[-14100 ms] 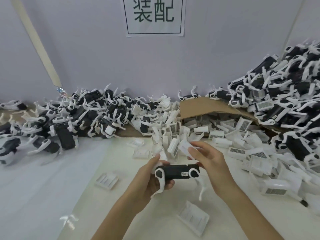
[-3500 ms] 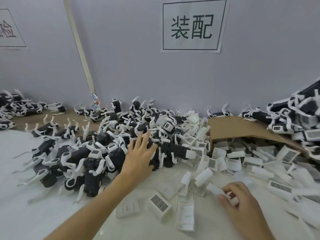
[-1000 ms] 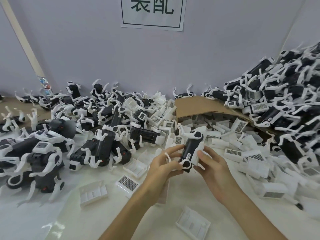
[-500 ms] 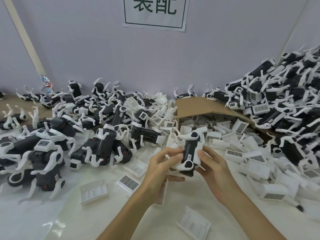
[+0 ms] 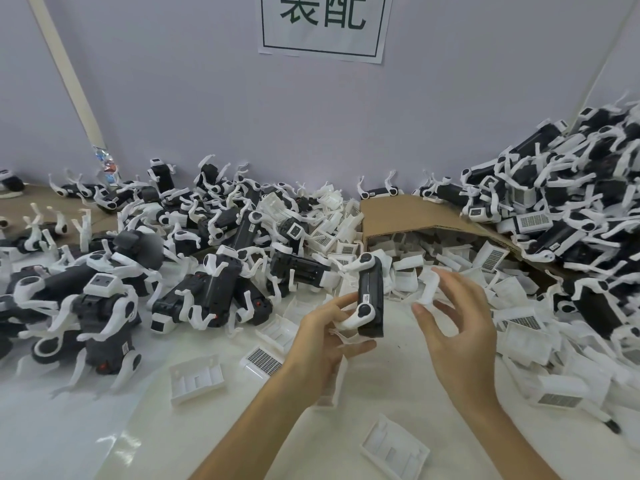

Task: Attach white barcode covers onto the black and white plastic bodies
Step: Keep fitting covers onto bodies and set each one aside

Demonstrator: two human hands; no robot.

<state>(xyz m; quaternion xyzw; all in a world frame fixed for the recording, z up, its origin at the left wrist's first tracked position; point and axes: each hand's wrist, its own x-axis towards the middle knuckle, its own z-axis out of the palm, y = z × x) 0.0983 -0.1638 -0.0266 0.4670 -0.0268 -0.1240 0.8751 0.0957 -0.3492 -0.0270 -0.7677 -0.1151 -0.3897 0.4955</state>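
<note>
Left hand (image 5: 322, 337) curled round upright black and white body (image 5: 370, 296), over white table (image 5: 104, 427). Right hand (image 5: 457, 327) beside it, apart, seemingly pinching white barcode cover (image 5: 427, 288) at fingertips, blurred. Behind: loose covers (image 5: 446, 261) spilling from cardboard box (image 5: 408, 216), body piles (image 5: 207, 271) both sides, wall sign (image 5: 325, 26).

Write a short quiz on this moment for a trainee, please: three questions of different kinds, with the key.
1. True or false: the cover in the right hand is already on the body.
2. Which hand holds the body? A. left hand B. right hand
3. Fill in: many loose covers lie at the mouth of a cardboard ____.

Key: 1 false; 2 A; 3 box.
</note>
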